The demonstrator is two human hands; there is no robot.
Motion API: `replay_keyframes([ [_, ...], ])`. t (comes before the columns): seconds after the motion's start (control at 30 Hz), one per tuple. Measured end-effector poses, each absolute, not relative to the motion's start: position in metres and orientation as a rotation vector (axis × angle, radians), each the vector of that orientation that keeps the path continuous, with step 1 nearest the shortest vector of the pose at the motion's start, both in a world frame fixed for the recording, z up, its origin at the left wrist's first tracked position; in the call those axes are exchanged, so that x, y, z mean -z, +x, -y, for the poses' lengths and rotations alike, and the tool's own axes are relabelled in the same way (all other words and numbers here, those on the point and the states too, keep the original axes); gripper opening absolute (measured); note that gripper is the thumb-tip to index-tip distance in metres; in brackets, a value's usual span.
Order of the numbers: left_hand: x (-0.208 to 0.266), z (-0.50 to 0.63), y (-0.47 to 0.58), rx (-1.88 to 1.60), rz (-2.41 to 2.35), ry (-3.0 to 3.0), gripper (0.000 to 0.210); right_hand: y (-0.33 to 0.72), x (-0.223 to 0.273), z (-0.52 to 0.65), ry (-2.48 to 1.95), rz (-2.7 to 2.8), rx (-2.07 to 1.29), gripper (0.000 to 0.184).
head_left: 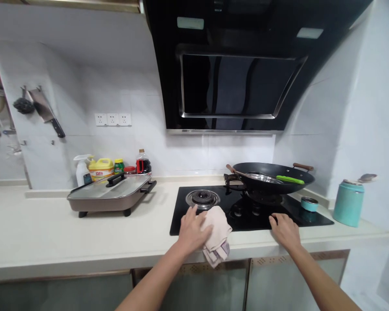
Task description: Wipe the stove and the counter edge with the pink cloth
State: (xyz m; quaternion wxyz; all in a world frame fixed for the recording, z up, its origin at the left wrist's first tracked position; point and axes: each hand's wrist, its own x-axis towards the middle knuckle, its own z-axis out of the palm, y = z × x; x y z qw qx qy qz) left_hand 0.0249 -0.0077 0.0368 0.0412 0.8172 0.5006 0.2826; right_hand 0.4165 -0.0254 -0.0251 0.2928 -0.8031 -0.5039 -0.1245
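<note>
My left hand [192, 230] rests at the front left of the black glass cooktop [178, 222], fingers spread. Its thumb lies over the edge of a folded pale pink cloth [218, 226], which drapes over the counter's front edge. Just beyond is the bare left burner [202, 199]. My right hand [285, 232] rests on the front right edge of the cooktop, fingers loosely bent and nothing visible in them. Behind it a black wok [262, 183] sits on the right burner, containing a metal lid or dish [265, 177] and a green-handled utensil [290, 179].
A lidded electric pan [100, 204] stands left on the white counter [29, 233]. Cleaning and sauce bottles [143, 163] line the wall. A small turquoise tin [309, 204] and a turquoise jar [349, 205] are at the right. The range hood [227, 86] overhangs; a cleaver [45, 108] hangs left.
</note>
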Motion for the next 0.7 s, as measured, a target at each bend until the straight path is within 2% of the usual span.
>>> replay_keyframes([
  [0.1,-0.044,0.006,0.08,-0.465,-1.5,2.425,0.085,0.419,0.034,0.02,-2.195,1.437,0.315,0.058],
  [0.2,-0.039,0.002,0.123,-0.303,-1.45,2.383,0.093,0.42,0.042,0.015,-2.181,1.525,0.326,0.06],
  [0.47,-0.026,-0.01,0.168,-0.38,-1.335,2.438,0.081,0.439,0.058,0.011,-2.19,1.481,0.301,0.067],
  [0.7,-0.026,-0.009,0.078,-0.457,-1.325,2.514,0.067,0.444,0.068,0.006,-2.176,1.514,0.32,0.07],
])
